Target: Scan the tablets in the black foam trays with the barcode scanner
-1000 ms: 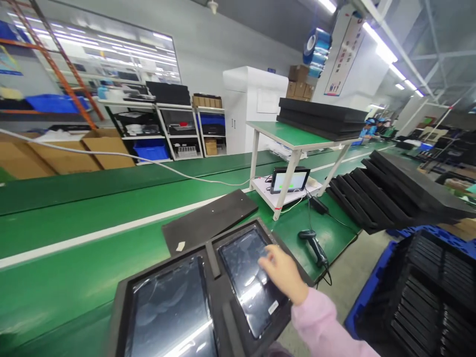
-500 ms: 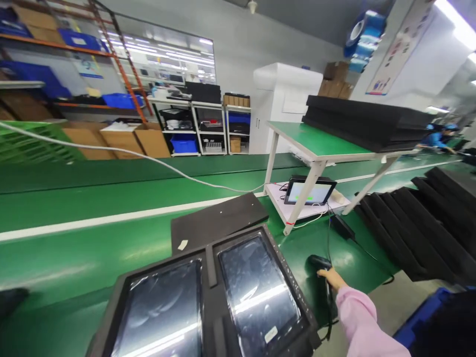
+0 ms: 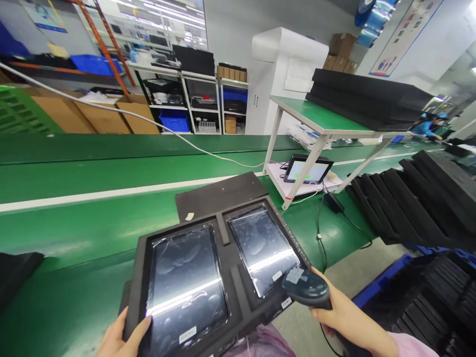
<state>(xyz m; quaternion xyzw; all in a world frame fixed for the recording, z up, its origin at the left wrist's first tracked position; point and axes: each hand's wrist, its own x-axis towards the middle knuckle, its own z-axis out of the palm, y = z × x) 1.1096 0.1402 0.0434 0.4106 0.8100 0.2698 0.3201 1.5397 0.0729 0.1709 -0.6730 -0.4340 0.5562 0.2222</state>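
A black foam tray point(image 3: 222, 237) rests on the green belt near me and holds two glossy tablets side by side, the left tablet point(image 3: 186, 280) and the right tablet point(image 3: 262, 248). My left hand point(image 3: 124, 337) grips the tray's near left corner, thumb on top. My right hand point(image 3: 344, 312) holds a dark barcode scanner point(image 3: 305, 288), whose head sits just off the tray's near right corner, beside the white label on the right tablet. The scanner's cable runs across the belt toward the small stand.
A flat black foam sheet point(image 3: 219, 196) lies behind the tray. A white-legged stand point(image 3: 316, 124) carries stacked foam sheets above and a small lit screen point(image 3: 307, 171) beneath. More foam sheets point(image 3: 416, 193) lean at the right. Shelves and cardboard boxes line the far wall.
My right hand has lifted the scanner off the belt and brought it to the tray's near right corner. My left hand has come into view, gripping the tray's near left corner.
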